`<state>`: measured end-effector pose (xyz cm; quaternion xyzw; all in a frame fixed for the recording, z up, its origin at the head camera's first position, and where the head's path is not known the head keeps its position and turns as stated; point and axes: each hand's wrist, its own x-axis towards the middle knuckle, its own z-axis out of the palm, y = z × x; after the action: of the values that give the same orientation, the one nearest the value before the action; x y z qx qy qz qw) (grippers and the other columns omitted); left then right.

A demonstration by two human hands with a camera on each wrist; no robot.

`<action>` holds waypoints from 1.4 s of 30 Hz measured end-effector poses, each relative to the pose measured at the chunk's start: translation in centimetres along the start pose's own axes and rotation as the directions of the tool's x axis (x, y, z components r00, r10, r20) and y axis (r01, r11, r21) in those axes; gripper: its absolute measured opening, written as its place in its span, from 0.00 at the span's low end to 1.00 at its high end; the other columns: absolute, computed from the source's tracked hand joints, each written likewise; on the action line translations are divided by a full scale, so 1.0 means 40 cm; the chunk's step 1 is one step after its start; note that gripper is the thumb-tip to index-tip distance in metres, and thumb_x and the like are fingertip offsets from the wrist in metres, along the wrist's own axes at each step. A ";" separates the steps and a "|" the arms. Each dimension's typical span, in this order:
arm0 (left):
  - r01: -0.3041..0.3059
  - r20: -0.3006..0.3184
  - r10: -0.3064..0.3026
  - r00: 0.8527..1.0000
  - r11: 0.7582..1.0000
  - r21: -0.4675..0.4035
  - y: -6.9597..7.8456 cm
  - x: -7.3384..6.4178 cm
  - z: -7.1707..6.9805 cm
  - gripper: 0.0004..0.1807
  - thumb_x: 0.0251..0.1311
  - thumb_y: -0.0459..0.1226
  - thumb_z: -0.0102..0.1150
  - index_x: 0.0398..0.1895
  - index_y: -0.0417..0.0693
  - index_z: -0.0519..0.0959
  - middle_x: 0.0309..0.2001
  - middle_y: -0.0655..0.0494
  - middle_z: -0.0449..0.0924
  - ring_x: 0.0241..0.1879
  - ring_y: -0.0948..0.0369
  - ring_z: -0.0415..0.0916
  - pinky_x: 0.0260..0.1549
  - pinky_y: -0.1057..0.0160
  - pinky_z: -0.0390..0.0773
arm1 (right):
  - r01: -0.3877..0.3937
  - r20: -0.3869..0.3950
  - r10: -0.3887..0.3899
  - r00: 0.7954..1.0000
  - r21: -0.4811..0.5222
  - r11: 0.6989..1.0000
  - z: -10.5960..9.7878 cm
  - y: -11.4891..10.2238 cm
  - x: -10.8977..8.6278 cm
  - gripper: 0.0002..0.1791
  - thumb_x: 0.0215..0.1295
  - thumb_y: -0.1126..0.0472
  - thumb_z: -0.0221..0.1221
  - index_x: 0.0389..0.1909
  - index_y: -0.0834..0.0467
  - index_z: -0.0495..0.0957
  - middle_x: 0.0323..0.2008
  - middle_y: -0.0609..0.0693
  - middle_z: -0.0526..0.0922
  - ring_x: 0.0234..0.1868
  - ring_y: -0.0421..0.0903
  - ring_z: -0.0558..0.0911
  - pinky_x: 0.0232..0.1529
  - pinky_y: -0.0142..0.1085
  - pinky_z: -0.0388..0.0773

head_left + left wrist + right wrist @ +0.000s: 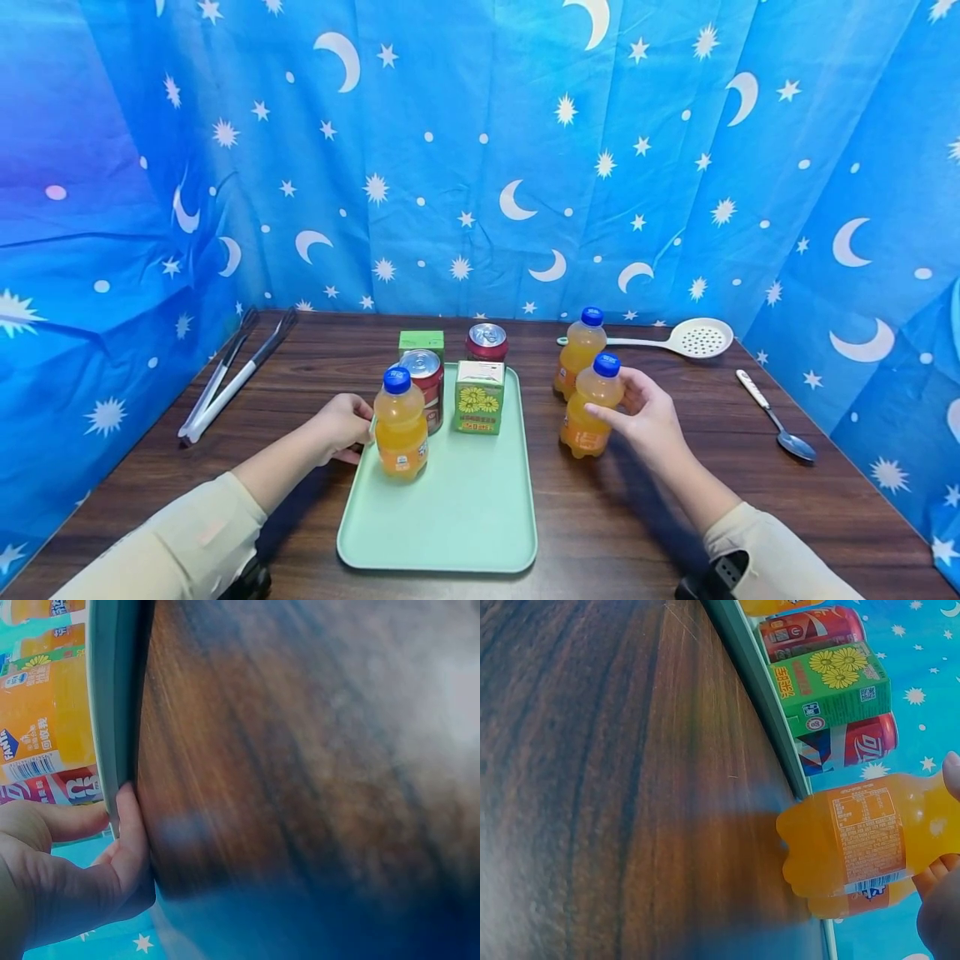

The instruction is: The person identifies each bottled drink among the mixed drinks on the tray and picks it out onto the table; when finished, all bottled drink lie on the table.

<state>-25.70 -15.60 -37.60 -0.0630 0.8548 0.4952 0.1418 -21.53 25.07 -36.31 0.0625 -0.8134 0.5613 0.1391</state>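
Note:
A pale green tray (450, 521) lies on the table, and my left hand (343, 427) pinches its left rim, thumb above and fingers below in the left wrist view. Beside that hand, an orange soda bottle (401, 429) with a blue cap stands on the tray. Behind it are a red soda can (433, 390) and a green drink carton (480, 404) with yellow flowers. To the tray's right, my right hand (651, 421) grips a second orange soda bottle (870, 832) by its upper part. Whether its base touches the table I cannot tell. A third soda bottle (577, 354) stands just behind.
Another green carton (422, 339) and red can (487, 343) stand at the tray's far end. Metal tongs (236, 379) lie on the left. A white skimmer (697, 338) and a spoon (780, 425) lie on the right. A blue curtain (480, 150) encloses the table.

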 end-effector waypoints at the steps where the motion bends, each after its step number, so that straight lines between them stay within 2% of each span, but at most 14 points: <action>1: 0.001 0.000 -0.001 1.000 1.000 -0.001 0.000 0.000 0.000 0.16 0.48 0.21 0.55 0.43 0.34 0.69 0.37 0.42 0.71 0.30 0.53 0.75 0.24 0.55 0.82 | 0.000 -0.001 0.000 1.000 -0.001 1.000 0.000 0.000 0.000 0.35 0.50 0.52 0.69 0.57 0.58 0.68 0.56 0.54 0.75 0.58 0.51 0.73 0.57 0.45 0.69; 9: 0.005 0.003 -0.005 1.000 1.000 -0.006 -0.002 0.002 -0.002 0.16 0.50 0.21 0.54 0.44 0.34 0.68 0.38 0.42 0.71 0.30 0.53 0.75 0.24 0.55 0.82 | -0.016 0.002 0.016 1.000 -0.007 1.000 0.000 -0.008 -0.006 0.37 0.50 0.51 0.69 0.59 0.58 0.67 0.57 0.55 0.74 0.58 0.51 0.73 0.56 0.45 0.70; 20: -0.005 0.008 0.005 1.000 1.000 -0.018 -0.004 0.001 -0.004 0.17 0.49 0.21 0.54 0.44 0.34 0.68 0.37 0.42 0.71 0.30 0.53 0.75 0.25 0.54 0.82 | 0.055 -0.008 -0.056 0.998 -0.037 0.998 -0.006 -0.020 -0.021 0.34 0.54 0.55 0.67 0.60 0.61 0.66 0.57 0.56 0.73 0.58 0.51 0.72 0.56 0.41 0.70; 30: -0.005 0.006 0.005 1.000 1.000 -0.019 -0.004 -0.002 -0.003 0.16 0.50 0.21 0.54 0.44 0.33 0.69 0.37 0.42 0.72 0.30 0.53 0.75 0.25 0.54 0.82 | 0.086 -0.053 -0.089 0.995 -0.044 0.995 -0.035 -0.005 -0.051 0.33 0.54 0.58 0.67 0.60 0.61 0.68 0.54 0.57 0.76 0.52 0.41 0.76 0.50 0.26 0.72; 42: 0.002 0.010 -0.001 1.000 1.000 -0.016 -0.003 -0.005 -0.001 0.16 0.50 0.21 0.54 0.45 0.33 0.68 0.39 0.41 0.71 0.32 0.52 0.75 0.25 0.55 0.82 | 0.147 -0.096 -0.146 0.985 -0.003 0.989 -0.060 -0.012 -0.097 0.30 0.52 0.67 0.67 0.57 0.64 0.69 0.51 0.61 0.78 0.51 0.42 0.78 0.50 0.25 0.72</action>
<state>-25.50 -15.69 -37.64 -0.0623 0.8501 0.5022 0.1460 -17.35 26.91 -36.23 0.0953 -0.7979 0.5535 0.2190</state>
